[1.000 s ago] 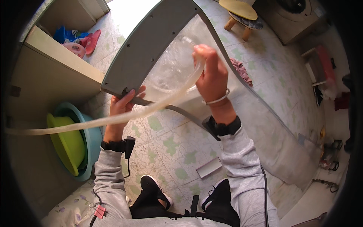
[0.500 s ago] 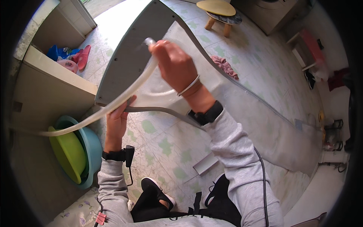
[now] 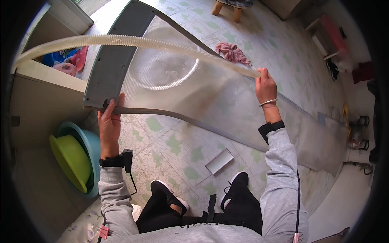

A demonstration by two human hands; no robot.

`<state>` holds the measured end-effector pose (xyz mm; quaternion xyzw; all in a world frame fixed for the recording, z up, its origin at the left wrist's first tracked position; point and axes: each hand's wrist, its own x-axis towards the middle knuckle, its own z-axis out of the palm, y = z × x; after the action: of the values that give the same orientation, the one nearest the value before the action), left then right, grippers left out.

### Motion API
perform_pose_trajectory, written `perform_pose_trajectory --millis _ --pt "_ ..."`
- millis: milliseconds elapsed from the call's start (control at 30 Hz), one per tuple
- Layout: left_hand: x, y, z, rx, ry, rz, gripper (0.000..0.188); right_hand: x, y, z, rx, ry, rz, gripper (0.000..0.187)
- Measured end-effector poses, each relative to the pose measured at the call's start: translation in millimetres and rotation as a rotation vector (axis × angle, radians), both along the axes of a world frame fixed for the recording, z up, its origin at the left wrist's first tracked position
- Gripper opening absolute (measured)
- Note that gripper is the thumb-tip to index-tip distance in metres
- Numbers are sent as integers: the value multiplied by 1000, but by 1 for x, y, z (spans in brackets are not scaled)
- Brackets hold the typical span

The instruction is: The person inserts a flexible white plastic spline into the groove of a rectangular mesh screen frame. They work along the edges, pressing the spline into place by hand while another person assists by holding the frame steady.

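Note:
A long translucent mesh panel (image 3: 162,95) with a grey edging slants across the view from upper left to far right. Its upper-left end is a stiff grey strip (image 3: 108,71) dotted with screws. My left hand (image 3: 109,129) is closed on the panel's near edge by that strip, thumb on top. Over the panel arches a clear ribbed hose (image 3: 117,39), coming from the left. My right hand (image 3: 266,88) grips the hose near its right end, above the panel's far side. A bright curved streak shows on the mesh; whether it is water I cannot tell.
A green basin (image 3: 69,162) leans in a blue one (image 3: 95,162) at left, beside a cabinet. On the tiled floor are a small white rectangular tray (image 3: 219,161), a pink cloth (image 3: 231,52) and a wooden-legged stool (image 3: 236,14). Pink slippers (image 3: 81,58) lie at upper left.
My right hand has swung right and nearer with the hose, which now stretches across the panel. My left hand and the panel's grey end have shifted slightly left.

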<state>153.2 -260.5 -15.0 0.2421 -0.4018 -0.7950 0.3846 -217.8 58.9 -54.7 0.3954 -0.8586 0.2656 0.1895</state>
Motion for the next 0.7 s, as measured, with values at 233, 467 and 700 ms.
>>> perform_pose_trajectory --millis 233,467,700 --pt "2 -5 -11 -17 -11 -33 29 11 -36 16 -160 -178 56 28" --pt "-8 1 -2 -18 -16 -45 34 25 -69 36 -229 -103 197 20" --pt "-10 4 -1 -20 -38 -18 35 21 -46 24 -47 -299 135 19"
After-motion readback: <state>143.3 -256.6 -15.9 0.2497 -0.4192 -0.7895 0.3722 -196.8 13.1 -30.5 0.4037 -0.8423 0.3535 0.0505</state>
